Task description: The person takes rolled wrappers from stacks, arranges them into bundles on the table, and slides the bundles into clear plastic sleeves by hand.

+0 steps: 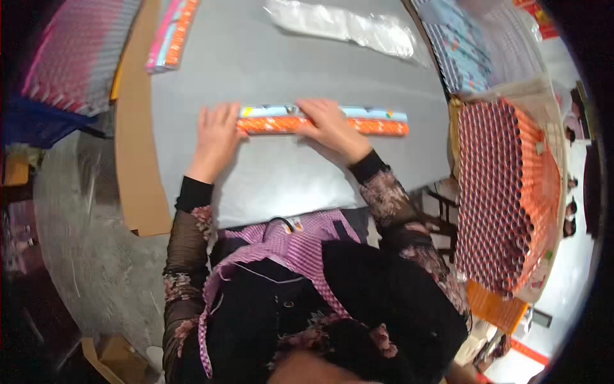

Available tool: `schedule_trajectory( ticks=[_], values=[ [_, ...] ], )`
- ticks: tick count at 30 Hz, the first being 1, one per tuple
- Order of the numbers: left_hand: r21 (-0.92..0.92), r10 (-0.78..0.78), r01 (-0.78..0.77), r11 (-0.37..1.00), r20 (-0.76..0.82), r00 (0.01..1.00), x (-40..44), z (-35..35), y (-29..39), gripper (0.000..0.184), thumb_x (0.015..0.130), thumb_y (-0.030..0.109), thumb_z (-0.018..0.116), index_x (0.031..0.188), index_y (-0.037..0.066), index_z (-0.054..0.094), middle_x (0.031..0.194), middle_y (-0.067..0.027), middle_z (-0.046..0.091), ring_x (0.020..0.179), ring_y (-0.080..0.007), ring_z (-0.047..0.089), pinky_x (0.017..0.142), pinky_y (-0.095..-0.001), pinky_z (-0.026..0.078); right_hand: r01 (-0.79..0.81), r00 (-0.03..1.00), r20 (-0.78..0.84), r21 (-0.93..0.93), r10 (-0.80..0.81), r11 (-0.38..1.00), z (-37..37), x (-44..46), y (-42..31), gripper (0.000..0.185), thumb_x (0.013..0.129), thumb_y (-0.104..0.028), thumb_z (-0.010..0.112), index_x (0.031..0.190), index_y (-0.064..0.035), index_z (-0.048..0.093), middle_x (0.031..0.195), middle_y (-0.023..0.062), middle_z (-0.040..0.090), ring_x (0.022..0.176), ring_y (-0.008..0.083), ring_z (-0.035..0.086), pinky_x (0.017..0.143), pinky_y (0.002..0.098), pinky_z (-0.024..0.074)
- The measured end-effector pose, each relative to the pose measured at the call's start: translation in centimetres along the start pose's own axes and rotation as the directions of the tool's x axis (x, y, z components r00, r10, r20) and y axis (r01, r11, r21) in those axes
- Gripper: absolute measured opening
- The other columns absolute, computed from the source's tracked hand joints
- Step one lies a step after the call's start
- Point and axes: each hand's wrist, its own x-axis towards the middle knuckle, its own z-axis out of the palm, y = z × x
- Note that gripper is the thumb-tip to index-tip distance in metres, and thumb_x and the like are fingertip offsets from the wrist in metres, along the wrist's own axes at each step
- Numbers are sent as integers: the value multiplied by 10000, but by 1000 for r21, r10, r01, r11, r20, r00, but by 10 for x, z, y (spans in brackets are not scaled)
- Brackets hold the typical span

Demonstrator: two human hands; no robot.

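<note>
Several slim rolls of wrapping paper lie side by side on the grey table [268,70]. An orange patterned roll [384,128] is nearest to me, with a light blue roll [377,114] behind it. My left hand [219,137] rests at their left end, fingers stretched forward, the thumb touching the orange roll's end. Across the middle of the rolls lies my right hand [334,131], its fingers over the top and its thumb on the near side. Its fingertips are partly blurred.
A bundle of pink, blue and orange rolls [171,35] lies at the far left. Clear plastic bags [345,29] are at the back. Brown cardboard [137,141] runs along the left edge. A large stack of orange rolls [499,198] stands right; pink and grey rolls [80,54] are stacked left.
</note>
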Motion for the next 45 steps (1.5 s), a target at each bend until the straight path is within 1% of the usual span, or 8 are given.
schedule_trajectory(
  ticks=[3, 9, 26, 27, 30, 42, 44, 45],
  values=[
    [-60, -19, 23, 998, 56, 998, 2, -3, 1, 654, 778, 265, 765, 1330, 30, 503, 1285, -135, 529, 1282, -300, 457, 1135, -573, 249, -143, 986, 85, -52, 147, 988, -31, -27, 4, 809, 702, -396, 791, 1356, -24, 495, 1314, 207, 542, 1206, 406, 503, 1031, 473, 391],
    [-35, -43, 43, 998, 9, 999, 1, -7, 3, 668, 792, 275, 761, 1338, 6, 485, 1264, -150, 523, 1275, -310, 450, 1127, -576, 249, -193, 981, 0, -69, 194, 979, -23, -44, 11, 645, 740, -229, 768, 1294, -2, 528, 1263, 194, 562, 1172, 393, 506, 993, 480, 400],
    [-61, 0, -5, 998, -79, 997, -5, 5, 0, 647, 832, 381, 699, 1374, 91, 497, 1180, -105, 545, 1189, -271, 487, 1080, -602, 274, -208, 978, -50, -81, 204, 975, -15, -46, 5, 517, 764, -175, 689, 1236, -8, 557, 1159, 210, 589, 1093, 414, 516, 943, 463, 401],
    [70, 15, -9, 998, -92, 996, -6, 11, 2, 625, 834, 393, 692, 1342, 78, 512, 1166, -106, 548, 1186, -276, 486, 1070, -607, 283, -351, 935, 50, -1, 351, 936, -34, -28, -26, 498, 772, -171, 675, 1226, -4, 558, 1145, 214, 587, 1078, 422, 513, 946, 461, 405],
    [11, 2, -2, 1000, -46, 999, -4, 3, 1, 593, 836, 400, 690, 1292, 59, 527, 1175, -110, 545, 1199, -280, 480, 1061, -601, 299, -144, 989, -40, -124, 140, 982, -13, -43, 11, 577, 764, -223, 701, 1271, 5, 547, 1231, 208, 583, 1146, 415, 510, 992, 477, 405],
    [0, 4, -4, 1000, -89, 996, -9, 9, 0, 617, 846, 414, 674, 1317, 47, 518, 1253, -113, 533, 1230, -294, 461, 1080, -601, 288, -179, 981, 62, -87, 185, 980, -25, -38, 34, 712, 694, -286, 816, 1297, -34, 535, 1168, 200, 589, 1104, 412, 539, 964, 491, 413],
    [-44, 12, -13, 999, -37, 999, -6, 9, -3, 617, 859, 411, 662, 1330, 40, 515, 1248, -109, 543, 1230, -297, 463, 1091, -599, 279, -453, 786, 470, -8, 403, 892, -57, -3, 22, 684, 706, -291, 822, 1285, -41, 557, 1243, 210, 565, 1135, 424, 530, 952, 477, 445],
    [-54, 1, -1, 999, 12, 1000, -6, 0, -1, 607, 866, 401, 657, 1330, 33, 521, 1233, -107, 556, 1237, -303, 464, 1093, -599, 277, -65, 927, 345, -238, 147, 969, -58, 3, 59, 650, 735, -342, 809, 1271, -50, 582, 1280, 209, 578, 1151, 419, 556, 916, 432, 496]
  ],
)
